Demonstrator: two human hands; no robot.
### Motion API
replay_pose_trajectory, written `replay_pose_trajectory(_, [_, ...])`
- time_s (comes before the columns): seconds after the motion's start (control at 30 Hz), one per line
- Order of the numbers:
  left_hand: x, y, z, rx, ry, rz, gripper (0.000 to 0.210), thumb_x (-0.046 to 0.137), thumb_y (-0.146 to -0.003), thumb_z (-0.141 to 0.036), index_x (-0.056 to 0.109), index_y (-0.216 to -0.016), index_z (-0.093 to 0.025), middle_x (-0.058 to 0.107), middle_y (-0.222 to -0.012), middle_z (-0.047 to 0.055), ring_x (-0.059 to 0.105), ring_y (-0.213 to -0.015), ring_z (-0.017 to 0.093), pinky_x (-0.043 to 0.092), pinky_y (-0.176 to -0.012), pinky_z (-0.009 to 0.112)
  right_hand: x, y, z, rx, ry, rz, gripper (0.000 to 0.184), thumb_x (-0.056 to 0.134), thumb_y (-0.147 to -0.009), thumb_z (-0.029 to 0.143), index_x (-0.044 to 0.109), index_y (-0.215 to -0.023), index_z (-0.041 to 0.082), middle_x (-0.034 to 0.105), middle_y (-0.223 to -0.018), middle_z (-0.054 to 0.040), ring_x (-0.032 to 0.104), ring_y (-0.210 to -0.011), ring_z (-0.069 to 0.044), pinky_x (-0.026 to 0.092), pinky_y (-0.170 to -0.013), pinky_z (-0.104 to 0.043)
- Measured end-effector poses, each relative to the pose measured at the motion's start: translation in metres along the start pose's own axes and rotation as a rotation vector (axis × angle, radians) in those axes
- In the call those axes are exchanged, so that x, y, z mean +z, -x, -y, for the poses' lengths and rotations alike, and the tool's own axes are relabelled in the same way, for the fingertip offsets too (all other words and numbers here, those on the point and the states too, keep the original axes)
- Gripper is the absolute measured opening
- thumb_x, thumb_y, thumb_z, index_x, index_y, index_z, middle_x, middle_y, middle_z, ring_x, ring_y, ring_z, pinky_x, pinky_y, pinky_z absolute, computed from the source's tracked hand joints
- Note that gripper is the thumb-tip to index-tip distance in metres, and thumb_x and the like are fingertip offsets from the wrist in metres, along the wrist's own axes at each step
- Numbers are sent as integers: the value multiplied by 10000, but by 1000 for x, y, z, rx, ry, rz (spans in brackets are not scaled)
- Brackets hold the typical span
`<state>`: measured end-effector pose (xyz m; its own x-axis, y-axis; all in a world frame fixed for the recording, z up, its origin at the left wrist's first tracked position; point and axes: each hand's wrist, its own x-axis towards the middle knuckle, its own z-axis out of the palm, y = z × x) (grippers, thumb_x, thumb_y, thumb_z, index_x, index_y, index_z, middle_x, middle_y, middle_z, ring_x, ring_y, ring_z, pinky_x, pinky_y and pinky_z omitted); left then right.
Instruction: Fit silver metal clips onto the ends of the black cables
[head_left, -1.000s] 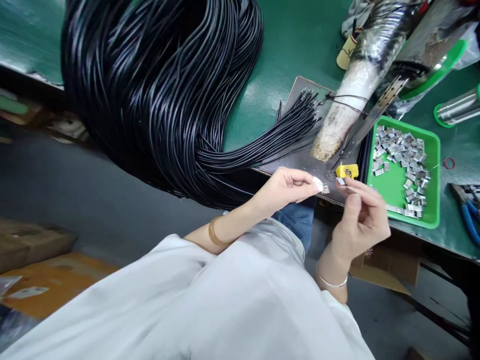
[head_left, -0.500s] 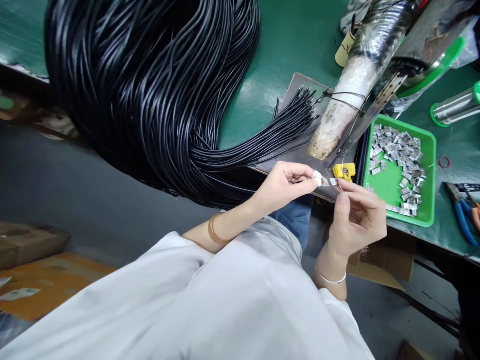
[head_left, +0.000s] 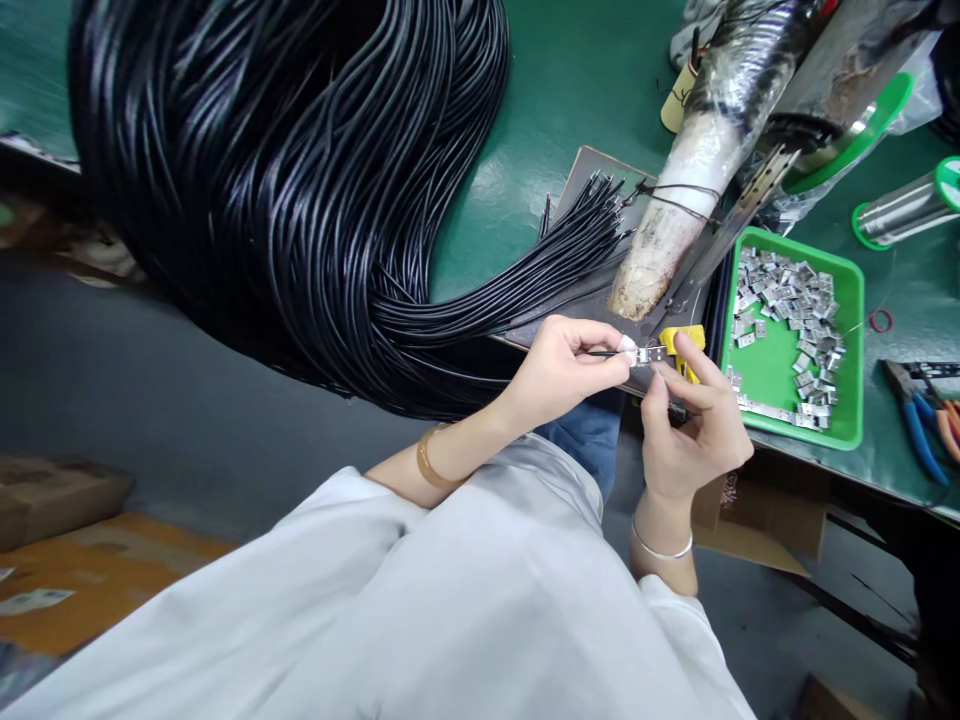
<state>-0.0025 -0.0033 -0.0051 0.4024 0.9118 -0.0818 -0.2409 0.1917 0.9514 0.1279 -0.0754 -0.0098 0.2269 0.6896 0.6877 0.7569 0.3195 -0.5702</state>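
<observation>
My left hand (head_left: 574, 365) is closed in a pinch on a black cable beside a small metal USB connector (head_left: 649, 355). The connector sticks out to the right from its fingertips; a white covering shows on one fingertip. Close by on the right, my right hand (head_left: 694, 415) has its index finger raised, while the thumb and another fingertip come together just below the connector. Whatever lies between them is too small to make out. Behind these fingers stands a yellow holder (head_left: 679, 342), partly covered by the right hand.
A large bundle of black cables (head_left: 277, 200) covers the left of the green table (head_left: 551, 80). A white wrapped tube (head_left: 664, 225) slants over a grey board. At right are a green tray (head_left: 765, 375) of metal shells, a solder spool (head_left: 904, 212) and pliers (head_left: 922, 435).
My right index finger has lifted off the connector, and the right hand has shifted slightly left. The connector now shows more fully beside my left fingertips. The whole view has shifted a little.
</observation>
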Motion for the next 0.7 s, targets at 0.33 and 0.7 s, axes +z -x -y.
replay_pose_trajectory(0.33, [8, -3, -3, 35, -47, -104, 101, 698, -709, -182, 737, -749, -98, 682, -678, 18, 565, -579, 70, 471, -542, 159, 3, -8, 3, 35, 26, 17, 176, 699, -825, 86, 659, -957, 196, 753, -1135, -59, 748, -1006, -195, 661, -825, -350])
replay_pose_trajectory(0.7, [6, -2, -5, 21, -80, -105, 91, 685, -705, -193, 710, -720, -106, 594, -617, -9, 498, -562, 60, 449, -542, 167, 0, -13, 6, -52, 103, 37, 147, 696, -818, 98, 622, -880, 208, 759, -1069, -34, 746, -993, -190, 642, -854, -359])
